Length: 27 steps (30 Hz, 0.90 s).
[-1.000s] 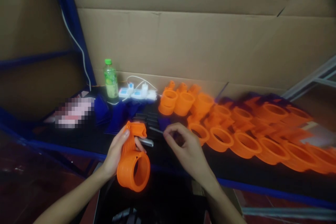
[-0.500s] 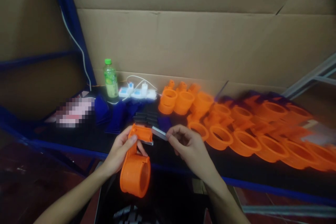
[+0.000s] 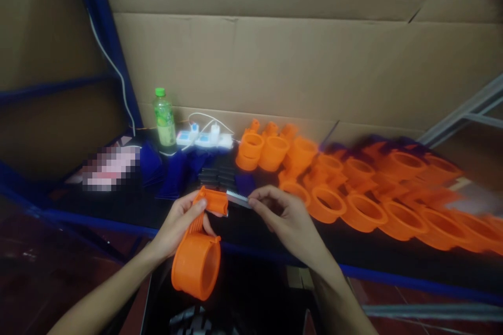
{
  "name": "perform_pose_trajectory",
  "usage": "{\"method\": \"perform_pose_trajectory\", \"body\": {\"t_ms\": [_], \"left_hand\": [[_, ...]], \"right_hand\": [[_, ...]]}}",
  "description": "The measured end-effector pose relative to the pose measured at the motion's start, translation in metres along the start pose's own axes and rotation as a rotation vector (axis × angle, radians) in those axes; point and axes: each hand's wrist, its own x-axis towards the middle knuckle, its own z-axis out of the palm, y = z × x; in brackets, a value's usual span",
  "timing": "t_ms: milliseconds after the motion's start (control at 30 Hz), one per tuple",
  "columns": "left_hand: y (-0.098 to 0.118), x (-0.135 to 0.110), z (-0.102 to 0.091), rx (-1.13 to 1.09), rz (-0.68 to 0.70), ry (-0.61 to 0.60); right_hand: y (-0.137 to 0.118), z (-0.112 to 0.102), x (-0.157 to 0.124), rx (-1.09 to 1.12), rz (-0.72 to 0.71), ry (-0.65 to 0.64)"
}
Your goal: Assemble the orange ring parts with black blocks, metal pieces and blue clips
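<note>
The left hand [image 3: 183, 222] is gripping an orange holder [image 3: 196, 267] by its ribbed neck, the thumb lying along the upper part and the fingers wrapping behind. The holder's wide ring is hanging toward the near side, while its short crossbar is pointing right. The right hand [image 3: 285, 214] is pinching a pale toothed strip [image 3: 238, 199] by its right end, thumb and forefinger meeting on it. The strip's left end is sitting right by the crossbar's right end (whether the two are touching, I cannot tell). Both hands are working above the near edge of a dark table [image 3: 113, 210].

Just beyond them, black pieces [image 3: 217, 177] are lying in a stack, with blue pieces [image 3: 171, 175] spreading to the left. At the far left a green-capped bottle [image 3: 165, 123] is standing beside a white power strip [image 3: 204, 139]. To the right, more orange holders [image 3: 363, 212] are filling the table in rows, blurring toward the right edge. Behind everything, a cardboard wall [image 3: 255, 63] is rising.
</note>
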Motion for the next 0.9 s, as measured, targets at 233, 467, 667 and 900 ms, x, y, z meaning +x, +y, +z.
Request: {"method": "perform_pose_trajectory", "body": {"t_ms": [233,467,667,900], "left_hand": [[-0.001,0.001,0.0,0.085,-0.01,-0.015],[0.001,0.001,0.004,0.039,-0.034,0.003],[0.0,0.001,0.001,0.073,-0.03,-0.009],[-0.002,0.001,-0.002,0.178,-0.034,-0.167]], "right_hand": [[0.006,0.001,0.002,-0.069,-0.074,0.007],[0.003,0.0,0.004,-0.014,-0.035,-0.041],[0.01,0.005,0.007,0.068,-0.018,-0.053],[0.014,0.013,0.018,0.079,-0.113,-0.185]]}}
